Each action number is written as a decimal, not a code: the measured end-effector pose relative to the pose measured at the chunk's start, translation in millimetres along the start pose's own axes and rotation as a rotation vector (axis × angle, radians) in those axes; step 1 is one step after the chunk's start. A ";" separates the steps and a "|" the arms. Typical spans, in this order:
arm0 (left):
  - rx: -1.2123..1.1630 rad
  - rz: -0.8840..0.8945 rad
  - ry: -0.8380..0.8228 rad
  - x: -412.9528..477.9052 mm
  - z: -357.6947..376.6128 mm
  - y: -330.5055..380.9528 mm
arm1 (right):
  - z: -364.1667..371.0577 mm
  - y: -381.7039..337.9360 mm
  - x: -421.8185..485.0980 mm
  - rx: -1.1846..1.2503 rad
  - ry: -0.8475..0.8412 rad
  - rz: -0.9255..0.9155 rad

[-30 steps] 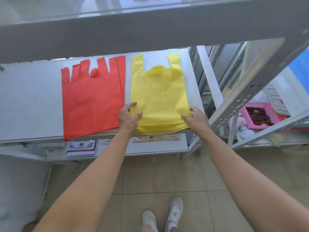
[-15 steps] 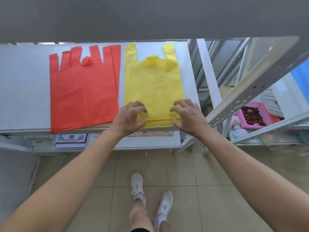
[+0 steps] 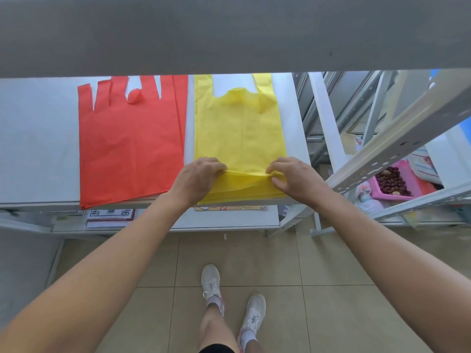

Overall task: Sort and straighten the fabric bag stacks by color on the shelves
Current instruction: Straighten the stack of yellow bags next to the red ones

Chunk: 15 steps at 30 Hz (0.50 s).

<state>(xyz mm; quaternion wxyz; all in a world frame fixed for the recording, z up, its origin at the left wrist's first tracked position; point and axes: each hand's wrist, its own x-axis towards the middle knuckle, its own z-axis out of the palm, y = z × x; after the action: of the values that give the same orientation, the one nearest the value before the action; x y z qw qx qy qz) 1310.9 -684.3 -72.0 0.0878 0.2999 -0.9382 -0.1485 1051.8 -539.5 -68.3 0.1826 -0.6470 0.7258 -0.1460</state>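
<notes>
Left stack (image 3: pixel 130 149) and right stack (image 3: pixel 239 133) lie side by side on the shelf (image 3: pixel 38 149), a narrow gap between; left hand (image 3: pixel 198 179) and right hand (image 3: pixel 295 179) grip the right stack's near edge; tray (image 3: pixel 414 174) sits lower, far right.

The white shelf (image 3: pixel 38 138) carries two flat stacks of bags side by side, handles toward the back. The red stack (image 3: pixel 130 149) is on the left and the yellow stack (image 3: pixel 239 133) just beside it on the right, with a thin strip of bare shelf between them. Both reach the front lip, and the red one's near corner overhangs it. On the lower shelf (image 3: pixel 224 221) lie a booklet (image 3: pixel 110 215) and a card (image 3: pixel 230 207).
</notes>
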 end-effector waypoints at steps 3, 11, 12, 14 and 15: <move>-0.062 -0.019 0.028 -5.8 -3.1 -1.4 | -2.5 7.1 -4.5 0.095 0.037 0.036; 0.085 0.169 0.122 -26.3 10.5 -9.5 | 10.6 10.6 -25.2 0.013 0.182 -0.017; 0.101 0.169 0.134 -29.0 12.5 -9.3 | 12.1 10.4 -27.3 0.014 0.197 -0.018; 0.125 0.180 0.143 -33.6 16.6 -8.1 | 15.2 11.6 -30.2 0.010 0.207 -0.021; 0.136 0.187 0.141 -35.3 18.6 -7.4 | 17.2 13.1 -31.0 0.010 0.201 -0.027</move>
<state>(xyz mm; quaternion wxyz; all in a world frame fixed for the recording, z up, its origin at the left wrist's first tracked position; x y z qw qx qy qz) 1338.6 -665.1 -94.5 0.1464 0.2260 -0.9615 -0.0545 1051.0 -506.7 -87.1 0.1101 -0.6380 0.7308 -0.2161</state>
